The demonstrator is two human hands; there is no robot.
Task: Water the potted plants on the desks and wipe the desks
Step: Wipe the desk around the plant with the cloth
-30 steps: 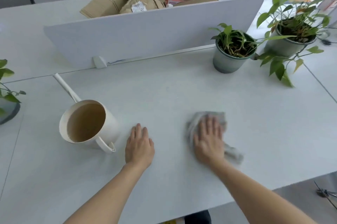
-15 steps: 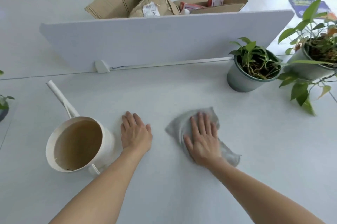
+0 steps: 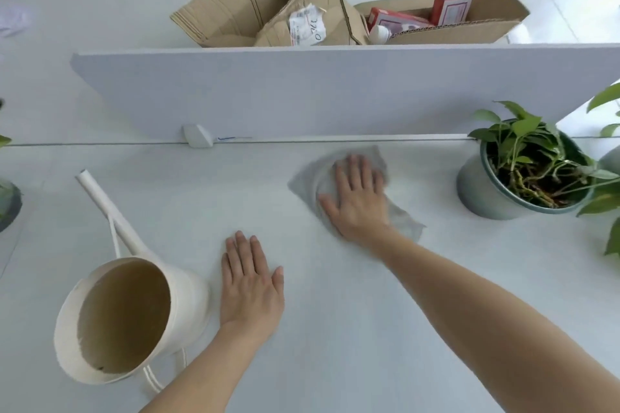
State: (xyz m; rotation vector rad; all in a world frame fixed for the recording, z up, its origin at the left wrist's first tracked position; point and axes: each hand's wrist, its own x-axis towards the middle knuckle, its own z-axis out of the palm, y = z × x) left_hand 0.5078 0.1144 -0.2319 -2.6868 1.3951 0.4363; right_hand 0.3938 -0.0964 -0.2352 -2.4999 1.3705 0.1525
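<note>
On a white desk (image 3: 369,338), seen from above by the person working at it, two bare forearms reach forward. The right hand (image 3: 359,197) lies flat with straight fingers, pressing a grey cloth (image 3: 404,223) against the desk near the white divider panel (image 3: 302,93); it grips nothing, and the cloth's far edge is blurred. The left hand (image 3: 250,278) rests palm-down and spread on the bare surface, holding nothing, just beside a cream watering can (image 3: 188,291) with its long spout pointing away. A potted plant (image 3: 523,171) in a grey-green pot stands to the right of the cloth, near but apart from it. Another plant (image 3: 8,201) shows at the left edge. Cardboard boxes (image 3: 268,9) sit behind the divider. Wiping seems to be the step in hand. A wide sweep to the right could knock the pot and spill soil on the wiped surface. A shift of the left hand could nudge the can; whether it holds water cannot be told.
</note>
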